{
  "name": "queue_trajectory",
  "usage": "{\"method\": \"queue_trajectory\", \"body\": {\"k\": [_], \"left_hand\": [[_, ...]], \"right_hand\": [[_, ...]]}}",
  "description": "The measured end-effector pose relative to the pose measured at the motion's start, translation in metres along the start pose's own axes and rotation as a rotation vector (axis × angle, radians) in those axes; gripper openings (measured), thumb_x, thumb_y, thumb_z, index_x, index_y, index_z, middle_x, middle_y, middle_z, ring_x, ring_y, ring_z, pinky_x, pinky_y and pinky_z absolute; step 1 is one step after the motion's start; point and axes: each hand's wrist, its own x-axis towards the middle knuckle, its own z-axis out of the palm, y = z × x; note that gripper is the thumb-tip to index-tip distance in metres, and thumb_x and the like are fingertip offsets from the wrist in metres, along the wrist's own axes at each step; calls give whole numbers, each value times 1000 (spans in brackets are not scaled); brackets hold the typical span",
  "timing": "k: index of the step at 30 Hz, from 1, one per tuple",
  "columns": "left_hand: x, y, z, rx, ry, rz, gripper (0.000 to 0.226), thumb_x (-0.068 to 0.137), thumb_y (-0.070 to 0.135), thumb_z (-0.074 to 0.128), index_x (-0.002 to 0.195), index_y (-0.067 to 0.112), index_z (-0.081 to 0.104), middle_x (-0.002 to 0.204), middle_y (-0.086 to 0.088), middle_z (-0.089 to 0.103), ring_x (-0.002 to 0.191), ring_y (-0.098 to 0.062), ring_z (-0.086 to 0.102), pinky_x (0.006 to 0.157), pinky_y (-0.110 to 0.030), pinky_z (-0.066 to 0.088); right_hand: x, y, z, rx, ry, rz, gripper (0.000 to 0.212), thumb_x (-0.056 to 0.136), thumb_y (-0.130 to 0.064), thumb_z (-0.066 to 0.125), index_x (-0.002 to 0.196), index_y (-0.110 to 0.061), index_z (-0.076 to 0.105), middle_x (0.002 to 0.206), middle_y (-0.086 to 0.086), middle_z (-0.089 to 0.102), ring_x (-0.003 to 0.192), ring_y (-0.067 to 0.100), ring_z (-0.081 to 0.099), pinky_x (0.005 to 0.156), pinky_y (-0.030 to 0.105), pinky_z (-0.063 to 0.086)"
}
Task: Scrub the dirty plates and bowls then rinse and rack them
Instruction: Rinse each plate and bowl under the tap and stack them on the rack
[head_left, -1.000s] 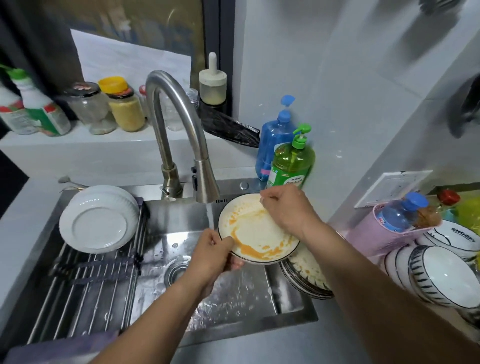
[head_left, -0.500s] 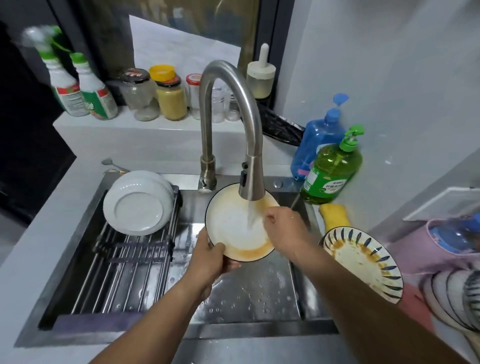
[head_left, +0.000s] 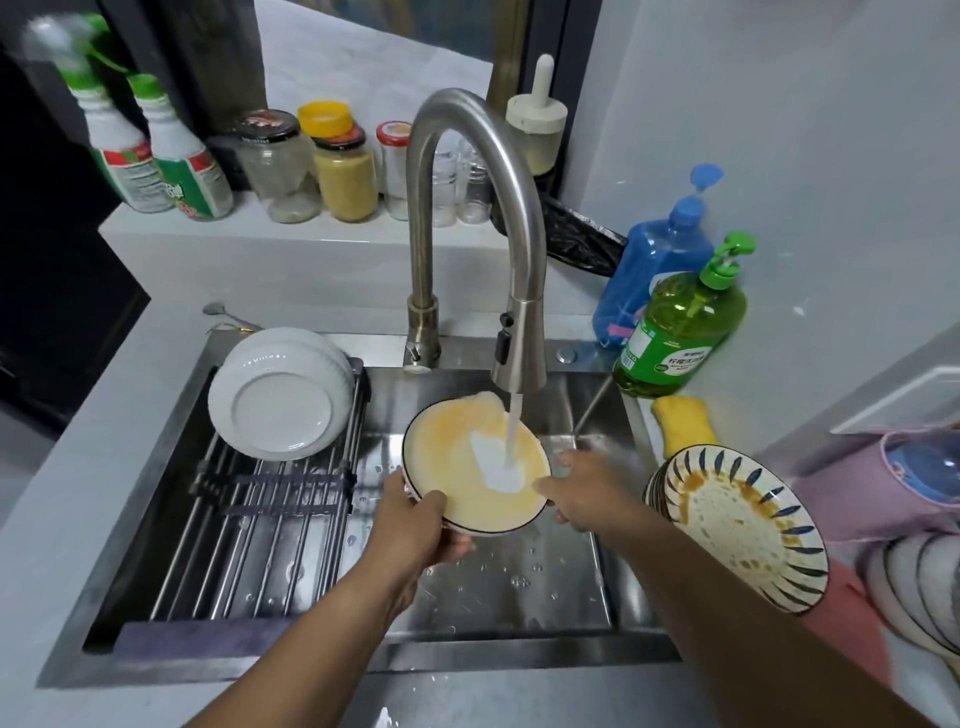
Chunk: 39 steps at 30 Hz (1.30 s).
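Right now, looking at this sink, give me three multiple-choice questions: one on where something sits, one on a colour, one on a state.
1. Where do the clean white dishes stand?
A. On the rack over the sink's left side
B. On the window ledge
C. Under the tap

2. What colour is the pump on the green soap bottle?
A. Blue
B. Green
C. White

3. What is happening to the plate held in the left hand?
A. It lies dry on the counter
B. It is stacked on the rack
C. Water from the tap runs onto it

Answers: 1 A, they lean on the rack bars. 2 B, its pump is green. 3 C, the stream lands on its orange-smeared face, the right hand at its rim.
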Motion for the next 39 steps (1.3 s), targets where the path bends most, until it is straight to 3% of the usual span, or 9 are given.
{"method": "queue_trajectory", "body": {"k": [6,15,19,23,26,29,32,36,39], "left_hand": [[11,-1,-21,5,38,35,52,96,-9,40,140,20,41,118,-18,62,65,-34,70,59,-42,63],[11,-1,-4,-203,-103,-200,29,101,3,50,129,4,48,92,-22,68,57,-25,72,52,-32,61],[9,-1,-12,-24,-154,-196,49,99,36,65,134,6,51,93,-12,72,78,-23,72,71,-38,64],[7,1,-32,387,-216,139,83,85,57,73,154,37,32,144,11,36,135,-14,43,112,-40,41],[21,3,-44,793,-330,493,57,79,40,85,130,44,59,149,21,36,142,-7,34,123,-37,26],[28,12,-42,927,-388,538,28,89,26,78,105,44,65,105,29,64,100,-1,62,94,-36,53],[29,23,-34,907,-471,559,19,94,26,72,91,34,56,74,21,59,64,1,53,60,-24,43],[25,24,-20,648,-559,425,11,96,21,70,98,25,60,79,11,59,66,-6,53,56,-22,41],[20,23,-7,422,-574,299,20,98,13,67,115,21,61,100,2,74,90,-15,70,73,-30,53]], "right_hand": [[-2,-6,17,216,-44,-58,9,96,-17,57,103,-23,59,91,2,68,60,14,63,47,21,43],[12,-3,7,193,25,-14,27,91,-5,41,105,-21,58,69,8,68,48,15,64,43,23,40],[12,4,9,257,-29,87,29,92,-2,37,108,1,61,67,17,68,46,20,59,45,22,38],[15,-4,1,286,2,156,26,93,-6,44,107,7,63,56,19,65,31,17,51,33,18,36],[21,-12,-12,287,11,188,23,94,-7,48,109,4,62,60,22,65,33,20,56,32,19,37],[24,-20,-25,251,4,242,23,97,-17,51,105,2,62,59,20,67,41,22,61,37,21,45],[29,-23,-32,295,-13,276,44,99,-39,50,98,2,66,53,11,60,37,16,52,43,20,47],[35,-30,-20,337,25,235,60,95,-70,40,89,-13,56,76,8,57,61,22,56,55,30,50],[32,-39,-3,183,112,30,61,101,-63,32,112,-12,62,114,13,64,103,30,62,95,49,52]]}}
